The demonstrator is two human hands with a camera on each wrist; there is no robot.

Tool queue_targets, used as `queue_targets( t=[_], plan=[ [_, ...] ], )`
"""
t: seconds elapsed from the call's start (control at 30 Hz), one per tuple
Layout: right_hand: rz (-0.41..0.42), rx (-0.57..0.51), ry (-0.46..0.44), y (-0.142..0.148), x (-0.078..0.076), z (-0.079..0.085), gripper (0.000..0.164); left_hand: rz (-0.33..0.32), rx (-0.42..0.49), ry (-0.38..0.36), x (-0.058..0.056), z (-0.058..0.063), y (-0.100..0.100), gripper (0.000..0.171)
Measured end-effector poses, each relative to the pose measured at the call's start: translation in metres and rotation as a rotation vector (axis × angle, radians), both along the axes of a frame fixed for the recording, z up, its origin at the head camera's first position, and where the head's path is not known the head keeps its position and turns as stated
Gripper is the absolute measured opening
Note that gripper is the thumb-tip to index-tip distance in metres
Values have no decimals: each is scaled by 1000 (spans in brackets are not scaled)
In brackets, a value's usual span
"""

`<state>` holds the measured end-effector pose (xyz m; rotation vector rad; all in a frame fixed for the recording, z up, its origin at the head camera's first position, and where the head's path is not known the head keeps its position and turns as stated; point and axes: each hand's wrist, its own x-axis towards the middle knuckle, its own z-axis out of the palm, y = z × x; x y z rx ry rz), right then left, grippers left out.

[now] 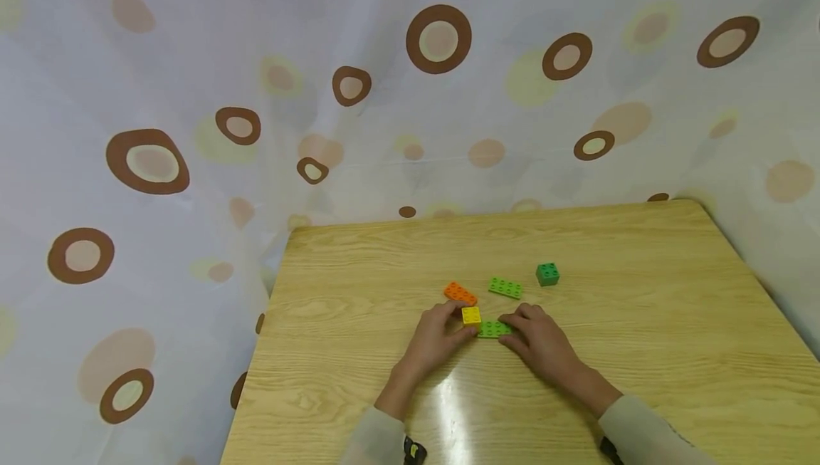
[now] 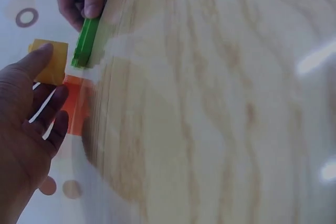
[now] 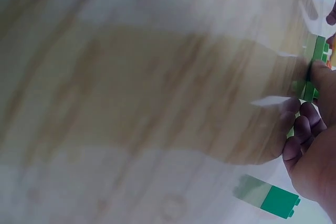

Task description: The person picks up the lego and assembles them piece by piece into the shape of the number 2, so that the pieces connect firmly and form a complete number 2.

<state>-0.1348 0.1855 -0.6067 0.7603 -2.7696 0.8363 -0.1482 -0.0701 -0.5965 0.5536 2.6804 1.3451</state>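
My left hand pinches a square yellow toy brick between thumb and fingers. In the left wrist view, the thumb lies on the near face of this yellow brick. Just right of it, my right hand holds the right end of a flat light green studded brick with thumb and forefinger. The yellow brick is close to the left end of that green brick; whether they touch I cannot tell. The right wrist view shows the thumb against the green brick's edge, with the other fingers curled below.
An orange studded brick lies just beyond the left hand. Behind the right hand are another flat light green brick and a darker green square brick. The wooden table meets a patterned cloth at its back and left.
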Motion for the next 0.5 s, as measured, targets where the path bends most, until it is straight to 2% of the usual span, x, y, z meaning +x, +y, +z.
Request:
queue_targets(
  t=[0.2, 0.5],
  plan=[
    [-7, 3, -10, -2, -1, -1, 33, -73, -24, 29, -1, -2, 6, 41],
    [-8, -1, -25, -1, -2, -2, 35, -80, -120, 90, 0, -5, 15, 42]
  ],
)
